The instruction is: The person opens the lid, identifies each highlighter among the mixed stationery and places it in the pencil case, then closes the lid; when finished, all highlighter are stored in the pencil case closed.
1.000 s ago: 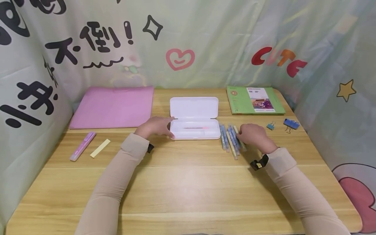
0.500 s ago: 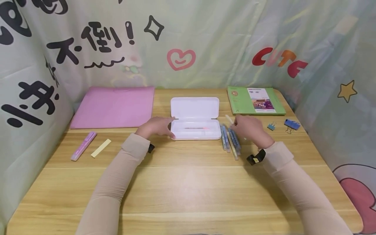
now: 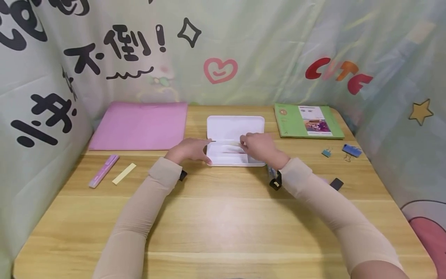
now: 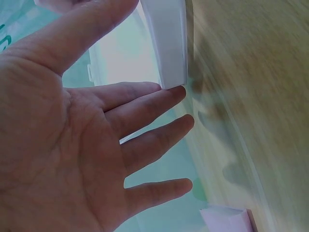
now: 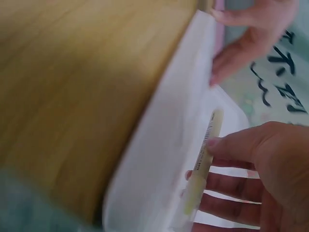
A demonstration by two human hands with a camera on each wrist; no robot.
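A white pencil case [image 3: 223,159] lies with its lid up at mid-table. My left hand [image 3: 190,150] spans its left end, thumb at the front corner and index finger at the hinge side. In the left wrist view the fingers [image 4: 154,104] are straight and spread, with fingertips at the case's end. My right hand [image 3: 259,147] is over the case, pinching a yellow highlighter [image 5: 196,186] between thumb and fingers, lengthwise above the tray. A thin pinkish stick [image 3: 231,152] lies inside the case. Behind the right wrist, the pens [image 3: 271,171] on the table are mostly hidden.
A pink folder [image 3: 139,126] lies back left, a green book [image 3: 292,122] back right. Binder clips, one teal [image 3: 326,152] and one blue [image 3: 352,150], sit at right. A lilac stick-shaped item [image 3: 103,171], a pale yellow strip [image 3: 124,174] and a dark block [image 3: 336,184] lie about.
My right hand has picked up the yellow highlighter from the pens at the right and carried it left over the open case. The left hand stays at the case's left end.
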